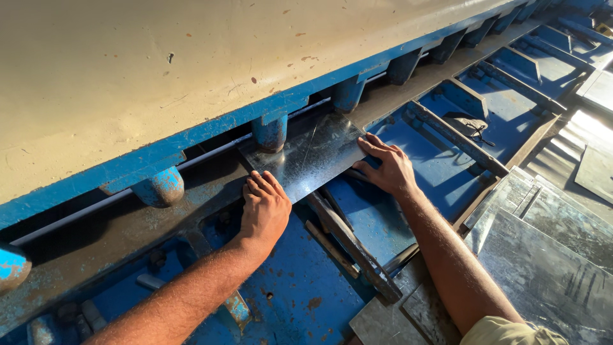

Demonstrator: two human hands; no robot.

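Observation:
A dark, shiny metal sheet [311, 153] lies on the bed of a large blue shearing machine, its far edge pushed under the blue hold-down feet [271, 133]. My left hand [263, 208] lies flat against the sheet's near left edge, fingers together. My right hand [385, 167] presses the sheet's right edge, fingers spread over the corner. Both forearms reach in from the bottom of the view.
The machine's cream-coloured upper body [159, 70] fills the top left above a blue beam. Blue table ribs and rusty support bars [348, 239] run toward me. Several cut metal sheets [543, 255] are stacked at the lower right. A dark rag [469, 122] lies on the bed.

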